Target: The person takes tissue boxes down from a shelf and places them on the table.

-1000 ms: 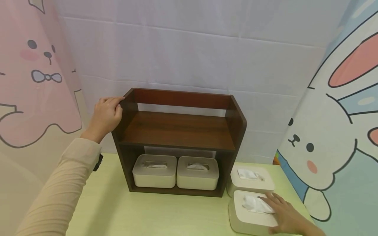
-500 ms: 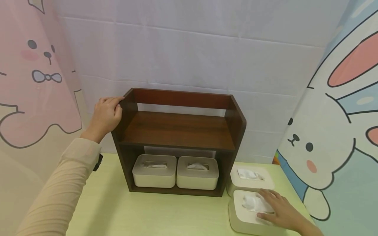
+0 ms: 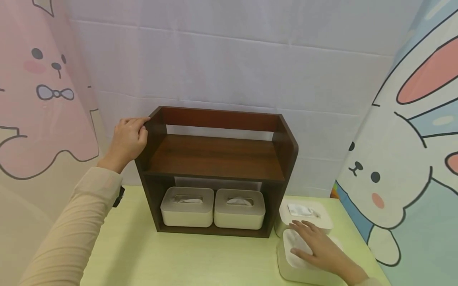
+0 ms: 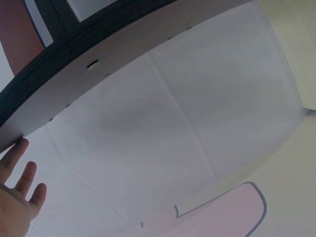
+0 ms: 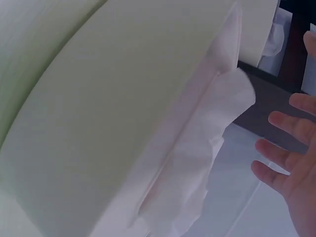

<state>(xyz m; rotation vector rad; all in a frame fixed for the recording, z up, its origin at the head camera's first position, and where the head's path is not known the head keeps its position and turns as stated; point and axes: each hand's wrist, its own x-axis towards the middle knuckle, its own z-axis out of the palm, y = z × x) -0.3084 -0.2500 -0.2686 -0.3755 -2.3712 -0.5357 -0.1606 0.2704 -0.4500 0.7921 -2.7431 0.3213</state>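
My left hand (image 3: 129, 137) holds the upper left edge of a dark brown two-tier wooden shelf (image 3: 218, 157). In the left wrist view, its visible fingers (image 4: 34, 197) are spread beside the shelf's side panel (image 4: 98, 61); the thumb is hidden. Over the front tissue box (image 3: 291, 268), right of the shelf, my right hand (image 3: 318, 248) is spread with its fingers extended. It covers part of the lid and tissue in the head view. The right wrist view shows the hand apart from the white tissue (image 5: 190, 163) that sticks out of the box.
Two tissue boxes (image 3: 187, 216) (image 3: 239, 218) stand side by side on the lower tier. Another tissue box (image 3: 323, 218) is behind the front one, close to the shelf's right side. A pale yellow-green table (image 3: 179, 262) lies beneath; cartoon-printed curtains (image 3: 400, 171) hang at both sides.
My right hand has moved left and slightly away from me over the front tissue box, its fingers now spread toward the rear box. The left hand, shelf and boxes have not moved.
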